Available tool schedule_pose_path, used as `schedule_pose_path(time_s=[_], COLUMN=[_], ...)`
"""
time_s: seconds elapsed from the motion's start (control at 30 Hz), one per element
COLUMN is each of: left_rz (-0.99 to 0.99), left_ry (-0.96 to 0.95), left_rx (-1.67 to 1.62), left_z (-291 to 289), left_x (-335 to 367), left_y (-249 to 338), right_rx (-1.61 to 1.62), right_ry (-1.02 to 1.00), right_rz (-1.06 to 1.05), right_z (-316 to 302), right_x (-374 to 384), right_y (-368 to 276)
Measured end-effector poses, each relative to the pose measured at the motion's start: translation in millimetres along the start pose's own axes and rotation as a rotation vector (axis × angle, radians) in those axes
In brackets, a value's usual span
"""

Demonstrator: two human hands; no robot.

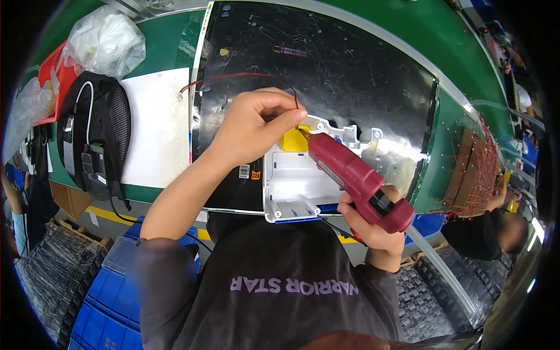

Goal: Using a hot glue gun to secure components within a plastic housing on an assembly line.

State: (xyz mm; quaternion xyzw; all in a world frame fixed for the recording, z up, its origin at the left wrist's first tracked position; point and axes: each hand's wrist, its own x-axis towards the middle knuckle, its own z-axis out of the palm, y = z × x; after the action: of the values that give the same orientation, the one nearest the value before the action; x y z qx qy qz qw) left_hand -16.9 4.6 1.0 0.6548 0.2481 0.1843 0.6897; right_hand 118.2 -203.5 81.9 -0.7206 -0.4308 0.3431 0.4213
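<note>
My left hand (256, 125) pinches a thin red wire (295, 93) near its end, over the far edge of a white plastic housing (297, 181). In my right hand (372, 228) is a dark red hot glue gun (347, 163), gripped by its handle. The gun's nozzle points left, right beside my left fingertips and a yellow block (291, 142) in the housing. Whether the nozzle touches the wire or the block, I cannot tell. A long translucent glue stick (440, 268) sticks out of the gun's back. The open housing lies at the near edge of a black mat (350, 64).
On the left are a white sheet (154, 128), a black mesh bag (102, 122) with a white cable, a red bin (52, 79) and clear plastic bags (105, 42). A cardboard box (461, 166) with many red wires stands right, near another person (478, 236). A small purple ribbed piece (290, 51) lies on the mat.
</note>
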Motion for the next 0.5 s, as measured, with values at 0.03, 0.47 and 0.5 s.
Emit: schedule_pose_path(time_s=[0.03,0.47,0.5], left_rz=[0.0,0.076,0.076], left_ry=[0.007,0.045,0.044], left_rx=[-0.018,0.044,0.044], left_z=[0.6,2.3,2.5], left_x=[-0.3,-1.1,-0.9], left_y=[0.9,-2.5,-2.5], right_rx=[0.013,-0.154,-0.091], right_ry=[-0.005,0.01,0.013], right_rz=[0.015,-0.126,-0.1], right_z=[-0.1,-0.7,-0.3], right_x=[-0.1,-6.3,-5.5], right_y=[0.3,6.4,6.1])
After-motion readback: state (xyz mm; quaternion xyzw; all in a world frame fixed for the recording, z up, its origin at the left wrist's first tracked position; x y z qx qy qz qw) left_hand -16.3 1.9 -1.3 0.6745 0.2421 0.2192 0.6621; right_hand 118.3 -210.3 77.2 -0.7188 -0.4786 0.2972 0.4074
